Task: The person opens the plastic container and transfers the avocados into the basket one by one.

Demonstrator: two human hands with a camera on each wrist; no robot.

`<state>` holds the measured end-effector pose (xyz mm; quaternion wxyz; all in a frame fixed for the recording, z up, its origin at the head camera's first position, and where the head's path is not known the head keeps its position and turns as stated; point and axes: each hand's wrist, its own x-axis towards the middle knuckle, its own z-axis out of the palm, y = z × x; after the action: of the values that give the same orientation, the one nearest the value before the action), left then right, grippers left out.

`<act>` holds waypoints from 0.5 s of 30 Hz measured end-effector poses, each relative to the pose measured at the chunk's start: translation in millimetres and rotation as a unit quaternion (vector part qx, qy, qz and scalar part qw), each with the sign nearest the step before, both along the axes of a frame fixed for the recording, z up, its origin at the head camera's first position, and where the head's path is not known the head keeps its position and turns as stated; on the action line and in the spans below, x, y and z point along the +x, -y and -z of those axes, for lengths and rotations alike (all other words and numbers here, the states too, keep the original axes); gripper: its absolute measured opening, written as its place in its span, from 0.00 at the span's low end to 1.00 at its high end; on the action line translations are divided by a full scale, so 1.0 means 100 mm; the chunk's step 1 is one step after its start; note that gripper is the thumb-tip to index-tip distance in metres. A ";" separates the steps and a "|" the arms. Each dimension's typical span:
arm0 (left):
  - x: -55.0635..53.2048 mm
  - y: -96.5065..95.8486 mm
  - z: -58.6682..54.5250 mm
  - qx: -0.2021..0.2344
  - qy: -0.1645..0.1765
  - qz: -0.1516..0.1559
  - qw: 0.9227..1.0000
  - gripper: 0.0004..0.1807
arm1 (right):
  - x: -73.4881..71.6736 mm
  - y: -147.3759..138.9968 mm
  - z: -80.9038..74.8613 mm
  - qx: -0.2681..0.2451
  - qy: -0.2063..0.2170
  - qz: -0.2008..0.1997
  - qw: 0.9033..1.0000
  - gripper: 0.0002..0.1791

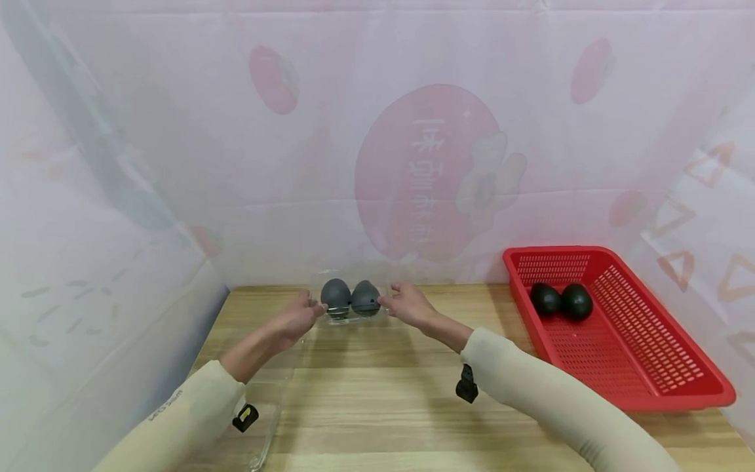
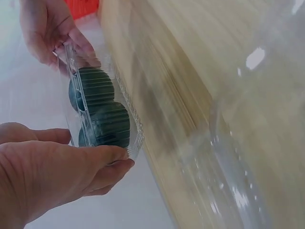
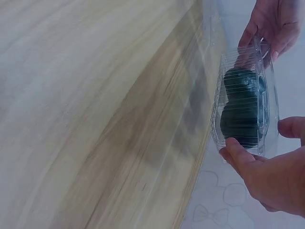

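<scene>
Both hands hold a clear plastic clamshell box at the far side of the table, one at each end. Two dark green avocados sit side by side inside it, seen through the ridged plastic in both wrist views. My left hand grips the left end, its thumb and fingers on opposite faces of the box. On the right end, my right hand pinches the box between thumb and fingers. In the wrist views the box is raised over the wooden table, lid and base together.
A red perforated basket stands at the right, with two dark avocados near its back left corner. Another clear plastic container lies at the front left, under the left forearm. A printed curtain closes off the table's back.
</scene>
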<state>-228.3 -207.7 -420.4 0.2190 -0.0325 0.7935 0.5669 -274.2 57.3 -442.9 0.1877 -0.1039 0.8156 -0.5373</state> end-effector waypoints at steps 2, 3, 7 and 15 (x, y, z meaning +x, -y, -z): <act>0.05 -0.05 -0.01 0.000 -0.001 0.005 1.000 0.42 | 0.03 -0.04 0.00 0.007 -0.008 0.002 1.000 0.39; 0.08 -0.07 -0.01 0.001 -0.001 0.006 1.000 0.40 | 0.04 -0.07 0.00 0.011 -0.011 0.002 1.000 0.39; 0.17 -0.17 0.02 -0.008 -0.011 0.006 1.000 0.35 | 0.10 -0.16 -0.01 0.015 -0.020 0.000 1.000 0.38; 0.29 -0.32 0.07 0.027 -0.002 0.005 1.000 0.43 | 0.23 -0.35 -0.01 0.025 -0.026 -0.007 0.999 0.37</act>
<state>-199.4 -175.4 -427.5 0.2207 -0.0214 0.7786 0.5871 -251.5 92.1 -441.8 0.1724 -0.1188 0.8327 -0.5126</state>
